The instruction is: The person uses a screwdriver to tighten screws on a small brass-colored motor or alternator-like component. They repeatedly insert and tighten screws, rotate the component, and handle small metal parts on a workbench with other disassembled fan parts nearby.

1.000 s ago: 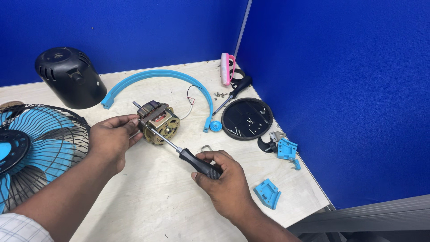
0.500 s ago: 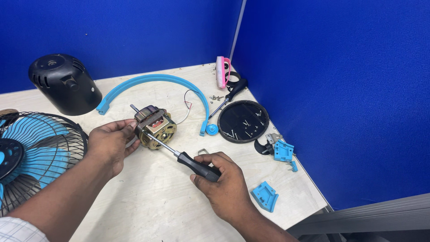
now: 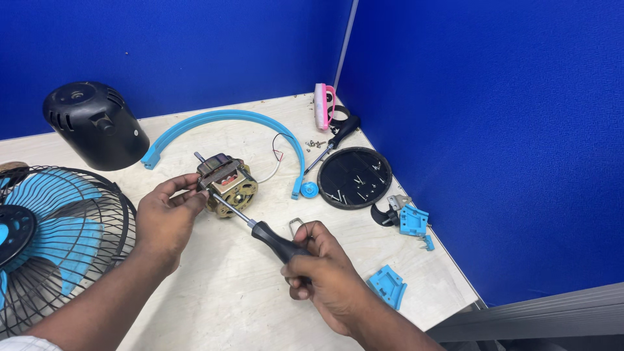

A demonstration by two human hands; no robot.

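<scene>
A small fan motor (image 3: 229, 184) with copper windings and a steel shaft sits on the pale table (image 3: 214, 292). My left hand (image 3: 164, 214) grips its left side and steadies it. My right hand (image 3: 328, 276) is closed round the black handle of a screwdriver (image 3: 257, 227). The screwdriver's metal shaft runs up-left, with its tip at the motor's front face. Thin red, black and white wires trail from the motor to the right.
A black motor housing (image 3: 94, 127) stands at the back left. A fan cage with blue blades (image 3: 55, 237) lies left. A blue curved ring piece (image 3: 227, 120), a black round lid holding screws (image 3: 354, 177), a second screwdriver (image 3: 335, 138) and blue plastic parts (image 3: 389, 285) lie right.
The view has shifted slightly. Both hands keep their hold, and the screwdriver tip stays on the motor.
</scene>
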